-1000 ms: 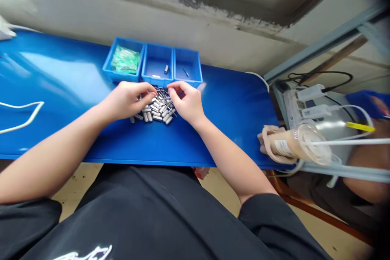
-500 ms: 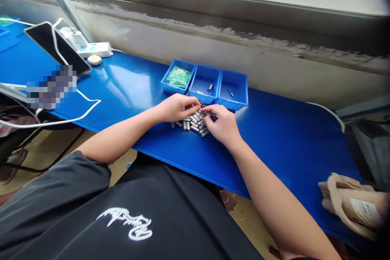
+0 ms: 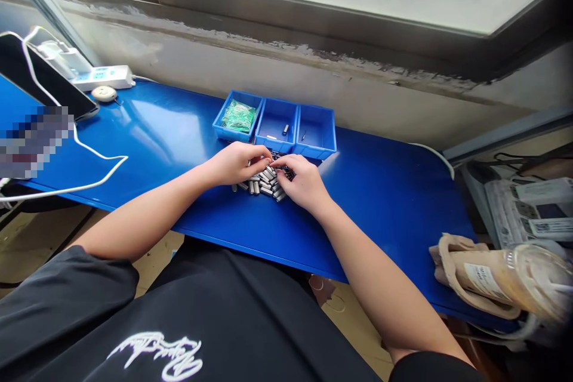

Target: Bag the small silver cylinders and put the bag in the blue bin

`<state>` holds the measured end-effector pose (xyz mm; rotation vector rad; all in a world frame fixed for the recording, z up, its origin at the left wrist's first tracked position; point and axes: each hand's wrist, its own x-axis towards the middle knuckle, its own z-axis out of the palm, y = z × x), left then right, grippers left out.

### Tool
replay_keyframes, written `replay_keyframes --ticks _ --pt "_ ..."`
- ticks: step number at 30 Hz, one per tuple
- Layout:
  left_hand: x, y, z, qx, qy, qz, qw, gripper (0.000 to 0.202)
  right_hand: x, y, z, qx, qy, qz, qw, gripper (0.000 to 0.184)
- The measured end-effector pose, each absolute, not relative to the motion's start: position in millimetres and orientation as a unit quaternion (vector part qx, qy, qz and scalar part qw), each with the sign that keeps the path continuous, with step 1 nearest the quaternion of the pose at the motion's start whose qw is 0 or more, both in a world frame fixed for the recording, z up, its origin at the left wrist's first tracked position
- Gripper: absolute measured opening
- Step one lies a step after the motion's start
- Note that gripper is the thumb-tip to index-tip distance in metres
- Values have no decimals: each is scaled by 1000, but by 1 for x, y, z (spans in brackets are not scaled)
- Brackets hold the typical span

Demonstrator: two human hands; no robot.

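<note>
A heap of small silver metal pieces (image 3: pixel 267 182), mixed with darker ones, lies on the blue table in front of me. Over its left side, my left hand (image 3: pixel 237 162) has thumb and forefinger pinched together. My right hand (image 3: pixel 302 182) is curled above the heap's right side, its forefinger meeting the left fingertips. Whatever sits between the fingertips is too small and covered to make out. Just behind the heap stand three joined blue bins: the left bin (image 3: pixel 218 125) holds green packets (image 3: pixel 239 115), the middle bin (image 3: pixel 276 144) a few small parts, the right bin (image 3: pixel 329 149) a thin dark piece.
On the left are a dark-screened tablet (image 3: pixel 67 89), a white cable (image 3: pixel 101 157), a power strip (image 3: pixel 105 76) and a small round cream device (image 3: pixel 104 94). A lidded drink cup (image 3: pixel 532 277) in a cardboard carrier (image 3: pixel 447 262) stands at the right edge. A wall and window run behind the table.
My view has turned to the right, so everything sits further left and more of the drink cup shows. Both hands stay at the heap in nearly the same pose.
</note>
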<state>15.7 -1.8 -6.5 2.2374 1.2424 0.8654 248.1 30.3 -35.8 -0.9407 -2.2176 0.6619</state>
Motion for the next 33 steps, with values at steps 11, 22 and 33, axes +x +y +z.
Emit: replay_keyframes --ticks 11,22,33 --pt "15 -2 -6 806 444 325 219 35 250 26 -30 -351 -855 221 312 32" --pt "13 0 -6 813 447 314 202 39 251 30 -27 -340 -885 218 233 35" --pt "13 0 -6 813 450 314 196 40 247 28 -27 -349 -886 223 209 33"
